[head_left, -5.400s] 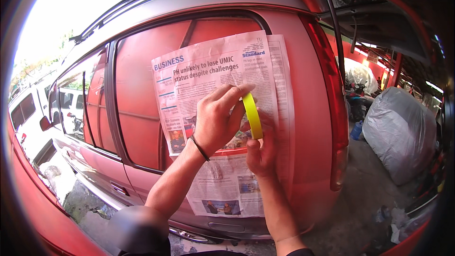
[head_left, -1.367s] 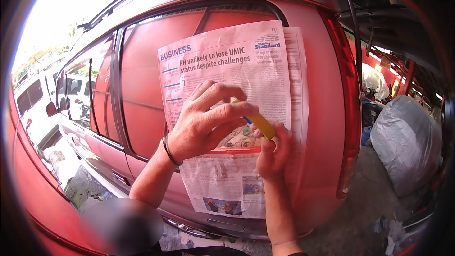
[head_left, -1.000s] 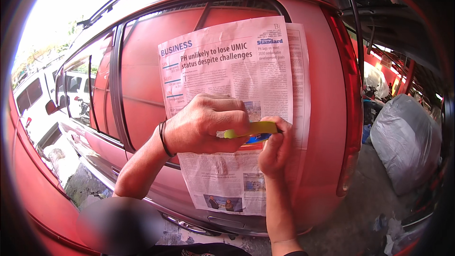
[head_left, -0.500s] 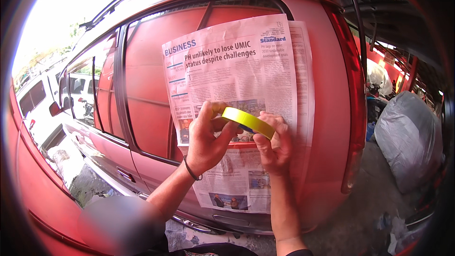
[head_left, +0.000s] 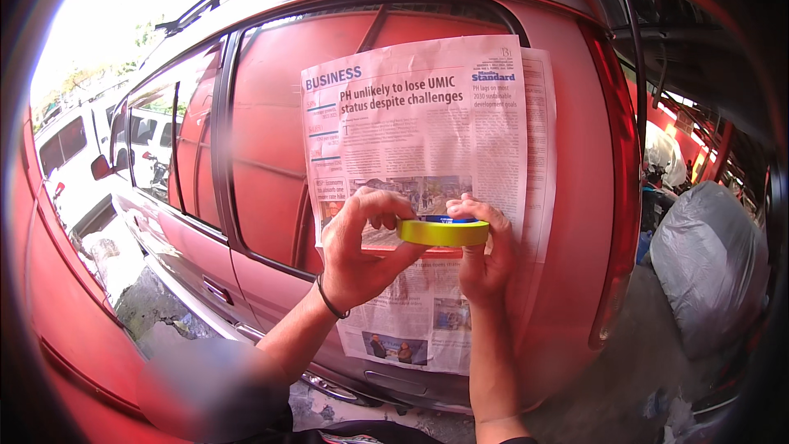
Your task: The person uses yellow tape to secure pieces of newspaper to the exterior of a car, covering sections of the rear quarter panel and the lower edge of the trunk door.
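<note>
Between my two hands is a roll of yellow-green masking tape (head_left: pixel 444 234), held with its blue inner core partly showing at the top. My left hand (head_left: pixel 359 242) has fingers and thumb closed at the roll's left end; a dark band circles that wrist. At the other end, my right hand (head_left: pixel 486 255) grips the roll between its thumb and fingers. Behind them a newspaper sheet (head_left: pixel 427 136) covers part of the car's rear side window and body. A second newspaper sheet (head_left: pixel 411 300) hangs lower, partly hidden by my hands and forearms.
The car's rear side window (head_left: pixel 267 140) reflects a red surface. Its tail light (head_left: pixel 618 156) lies to the right. A stuffed pale plastic bag (head_left: pixel 711 267) stands on the ground at right. A red panel (head_left: pixel 74 345) borders the left, and a white vehicle (head_left: pixel 66 156) is beyond.
The tape roll has tilted from slanting to nearly level and sits slightly lower, revealing more of its blue core. Both hands remain on it. The view has shifted slightly.
</note>
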`<state>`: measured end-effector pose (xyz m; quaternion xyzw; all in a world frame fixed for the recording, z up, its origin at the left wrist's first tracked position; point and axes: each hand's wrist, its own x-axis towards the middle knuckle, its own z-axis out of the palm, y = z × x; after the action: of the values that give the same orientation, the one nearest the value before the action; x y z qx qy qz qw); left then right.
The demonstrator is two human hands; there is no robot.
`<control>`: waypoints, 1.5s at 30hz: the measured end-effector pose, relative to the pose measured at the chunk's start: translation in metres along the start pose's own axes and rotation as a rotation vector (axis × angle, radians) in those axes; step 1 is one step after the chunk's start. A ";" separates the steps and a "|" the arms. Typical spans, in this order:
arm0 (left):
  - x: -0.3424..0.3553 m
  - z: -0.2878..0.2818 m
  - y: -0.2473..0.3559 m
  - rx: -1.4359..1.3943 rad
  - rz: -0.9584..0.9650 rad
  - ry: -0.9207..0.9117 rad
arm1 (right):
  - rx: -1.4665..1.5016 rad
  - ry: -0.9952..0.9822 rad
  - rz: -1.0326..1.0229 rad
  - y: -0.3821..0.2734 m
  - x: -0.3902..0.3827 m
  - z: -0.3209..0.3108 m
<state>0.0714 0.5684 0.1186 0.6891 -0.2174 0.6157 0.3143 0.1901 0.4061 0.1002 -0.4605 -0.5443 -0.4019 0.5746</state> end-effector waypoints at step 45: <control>0.027 -0.005 0.015 0.085 0.432 -0.314 | 0.040 0.010 0.083 -0.002 -0.004 -0.006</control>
<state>0.0618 0.5637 0.1478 0.7264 -0.3796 0.5625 0.1086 0.1890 0.3995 0.0968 -0.4691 -0.5296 -0.3692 0.6026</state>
